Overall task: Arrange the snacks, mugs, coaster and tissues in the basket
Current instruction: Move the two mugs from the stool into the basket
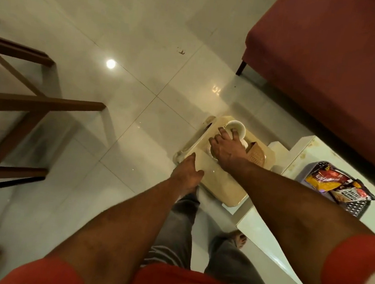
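A dark red sofa (pixel 325 63) fills the upper right, standing on glossy pale floor tiles (pixel 146 36) (one round glare (pixel 111 63) shines on them). A brown wooden frame (pixel 38 101) stands at left; the white desk (pixel 300 160) lies lower right.

We count one red-and-yellow snack packet (pixel 325 178) and one peanut packet (pixel 349 195), two in all; one white mug (pixel 236 126) in plain view, one woven brown piece (pixel 256 156), one beige tray (pixel 223 185), one dark basket (pixel 355 207).

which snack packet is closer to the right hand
The red and yellow aloo bhujia packet; the salted peanuts packet lies just past it, farther from the right hand, which grips the mug.
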